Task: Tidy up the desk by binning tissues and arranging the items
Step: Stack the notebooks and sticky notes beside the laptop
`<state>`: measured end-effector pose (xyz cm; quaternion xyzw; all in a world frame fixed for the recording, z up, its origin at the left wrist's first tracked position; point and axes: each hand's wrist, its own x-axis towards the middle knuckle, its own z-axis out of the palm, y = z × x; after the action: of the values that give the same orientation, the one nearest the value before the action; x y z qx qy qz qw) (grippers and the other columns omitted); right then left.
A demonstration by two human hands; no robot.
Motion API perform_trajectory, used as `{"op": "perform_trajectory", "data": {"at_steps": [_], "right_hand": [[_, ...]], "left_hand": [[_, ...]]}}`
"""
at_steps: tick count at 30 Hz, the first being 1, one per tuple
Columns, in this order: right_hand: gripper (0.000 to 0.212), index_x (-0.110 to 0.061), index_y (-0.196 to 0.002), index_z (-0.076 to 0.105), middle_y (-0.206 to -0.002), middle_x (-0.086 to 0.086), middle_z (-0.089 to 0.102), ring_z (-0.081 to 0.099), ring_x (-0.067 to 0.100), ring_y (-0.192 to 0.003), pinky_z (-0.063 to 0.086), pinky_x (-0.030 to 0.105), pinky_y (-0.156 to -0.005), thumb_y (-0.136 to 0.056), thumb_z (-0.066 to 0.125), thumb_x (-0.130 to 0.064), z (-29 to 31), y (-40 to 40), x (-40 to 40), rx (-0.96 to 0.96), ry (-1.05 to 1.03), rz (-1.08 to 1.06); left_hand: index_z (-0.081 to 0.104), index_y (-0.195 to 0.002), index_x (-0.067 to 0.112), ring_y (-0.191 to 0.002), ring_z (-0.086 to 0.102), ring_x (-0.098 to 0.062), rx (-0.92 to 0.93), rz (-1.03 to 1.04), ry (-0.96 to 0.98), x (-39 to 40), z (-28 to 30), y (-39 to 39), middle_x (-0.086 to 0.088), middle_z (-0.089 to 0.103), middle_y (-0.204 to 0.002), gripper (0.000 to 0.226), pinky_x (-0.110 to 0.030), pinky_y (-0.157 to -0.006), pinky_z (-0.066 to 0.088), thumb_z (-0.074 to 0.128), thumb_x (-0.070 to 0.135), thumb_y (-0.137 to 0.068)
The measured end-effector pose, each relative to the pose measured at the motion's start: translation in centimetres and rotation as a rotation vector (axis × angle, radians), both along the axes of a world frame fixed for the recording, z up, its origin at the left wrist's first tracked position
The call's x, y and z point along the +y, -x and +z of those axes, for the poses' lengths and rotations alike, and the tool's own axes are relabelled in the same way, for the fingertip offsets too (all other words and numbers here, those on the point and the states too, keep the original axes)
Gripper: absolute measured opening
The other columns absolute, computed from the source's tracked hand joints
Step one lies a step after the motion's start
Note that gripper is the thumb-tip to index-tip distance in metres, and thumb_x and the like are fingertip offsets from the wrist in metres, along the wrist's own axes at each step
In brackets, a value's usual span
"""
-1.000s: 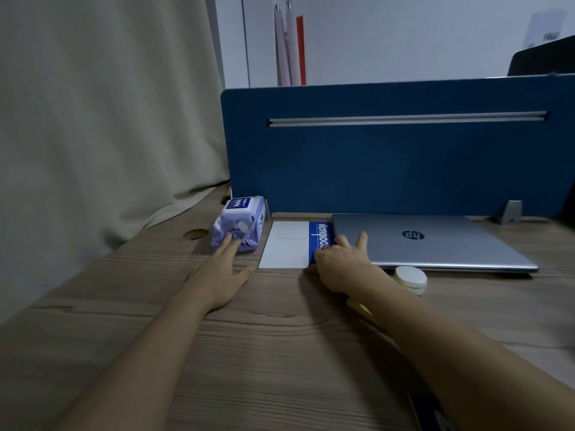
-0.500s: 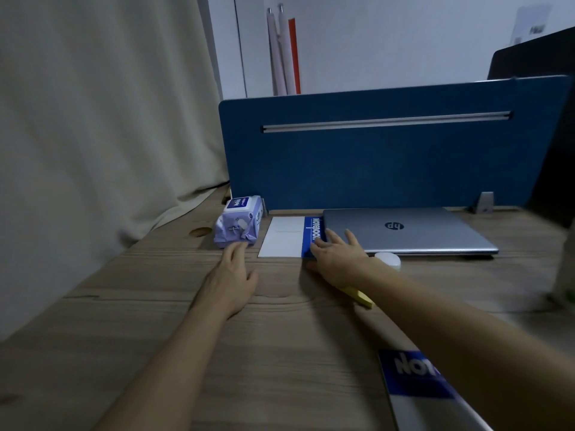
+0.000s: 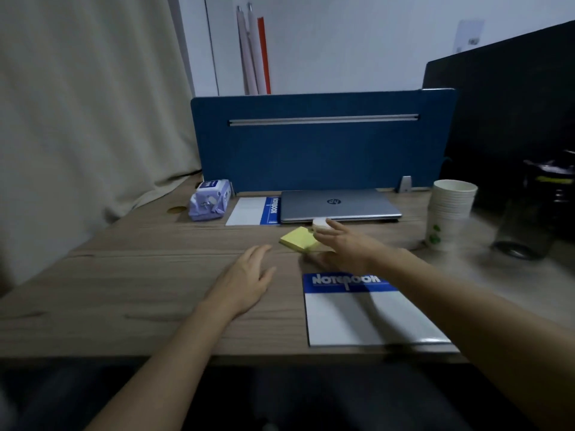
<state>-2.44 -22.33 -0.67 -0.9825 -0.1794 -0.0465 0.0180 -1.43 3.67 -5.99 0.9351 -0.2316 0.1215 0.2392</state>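
**Wood-grain desk, tidying partly done**

Head view. Wood-grain desk carries one closed HP laptop against the blue divider. Just left of it, touching or nearly so, lies one notebook, squared to the back edge. Further left, one pack of wipes, upright near the curtain. These three look arranged in a row.

Left to sort, by my judgement: second notebook at the near edge, one yellow sticky-note pad, one small white round lid or jar at the laptop's front edge, one stack of paper cups, one dark bottle (blurred). No loose tissues or bin in view; cannot tell whether binning is done.

Hands: left hand hovers flat and relaxed over the bare desk, fingers straight, holding nothing. Right hand reaches over the sticky-note pad, fingers extended towards the white lid, unclosed; whether it touches the pad underneath cannot be told.

Count: notebooks 2, laptop 1, wipes 1, pad 1, lid 1, cup stack 1, bottle 1.
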Motion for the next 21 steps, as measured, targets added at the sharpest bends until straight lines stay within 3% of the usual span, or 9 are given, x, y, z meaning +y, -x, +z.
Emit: {"op": "perform_trajectory", "data": {"at_steps": [3, 6, 9, 13, 18, 21], "right_hand": [[0.062, -0.020, -0.150, 0.029, -0.160, -0.002, 0.024, 0.004, 0.020, -0.150, 0.019, 0.047, -0.119, -0.098, 0.043, -0.050, -0.2, 3.2, -2.6, 0.070, -0.011, -0.058], [0.061, -0.019, -0.147, 0.037, -0.156, 0.002, 0.034, 0.024, 0.022, -0.145, 0.023, 0.042, -0.115, -0.096, 0.047, -0.050, -0.2, 6.0, -4.7, 0.126, -0.042, -0.125], [0.056, -0.021, -0.136, 0.049, -0.140, 0.004, 0.052, 0.051, 0.024, -0.122, 0.041, 0.040, -0.100, -0.091, 0.054, -0.054, -0.2, 8.0, -6.6, 0.202, -0.055, -0.219], [0.053, -0.031, -0.134, 0.050, -0.134, -0.002, 0.050, 0.051, 0.016, -0.109, 0.038, 0.030, -0.086, -0.088, 0.057, -0.057, -0.4, 9.8, -8.7, 0.246, -0.039, -0.275], [0.043, -0.030, -0.124, 0.058, -0.126, 0.000, 0.053, 0.054, 0.016, -0.103, 0.043, 0.031, -0.086, -0.085, 0.066, -0.047, -0.4, 10.4, -10.0, 0.206, -0.065, -0.274], [0.054, -0.027, -0.132, 0.053, -0.128, 0.001, 0.051, 0.053, 0.020, -0.110, 0.043, 0.033, -0.091, -0.083, 0.069, -0.044, -0.5, 10.0, -9.5, 0.180, -0.085, -0.276]], "left_hand": [[0.032, -0.140, 0.045, -0.119, 0.046, -0.003, 0.093, -0.051, 0.021, -1.2, 0.2, 2.9, 0.010, 0.045, -0.147, 0.057, -0.033, -0.092, 0.043, 0.035, 0.068, -0.088], [0.030, -0.144, 0.043, -0.131, 0.043, -0.011, 0.198, -0.092, -0.025, -2.6, 0.8, 5.2, 0.010, 0.042, -0.151, 0.075, -0.044, -0.105, 0.042, 0.031, 0.081, -0.079], [0.027, -0.148, 0.037, -0.135, 0.039, -0.019, 0.241, -0.104, -0.112, -4.4, 1.6, 6.6, 0.007, 0.040, -0.152, 0.082, -0.051, -0.111, 0.032, 0.034, 0.080, -0.079], [0.025, -0.151, 0.032, -0.137, 0.038, -0.021, 0.245, -0.130, -0.244, -6.5, 2.4, 7.1, 0.005, 0.037, -0.154, 0.081, -0.054, -0.114, 0.024, 0.036, 0.077, -0.084], [0.022, -0.152, 0.032, -0.140, 0.033, -0.019, 0.281, -0.149, -0.349, -8.1, 2.7, 6.3, 0.006, 0.032, -0.157, 0.094, -0.055, -0.114, 0.024, 0.040, 0.084, -0.076], [0.026, -0.151, 0.032, -0.138, 0.035, -0.017, 0.301, -0.164, -0.326, -8.6, 2.7, 5.3, 0.006, 0.035, -0.155, 0.092, -0.053, -0.113, 0.027, 0.043, 0.082, -0.076]]}}
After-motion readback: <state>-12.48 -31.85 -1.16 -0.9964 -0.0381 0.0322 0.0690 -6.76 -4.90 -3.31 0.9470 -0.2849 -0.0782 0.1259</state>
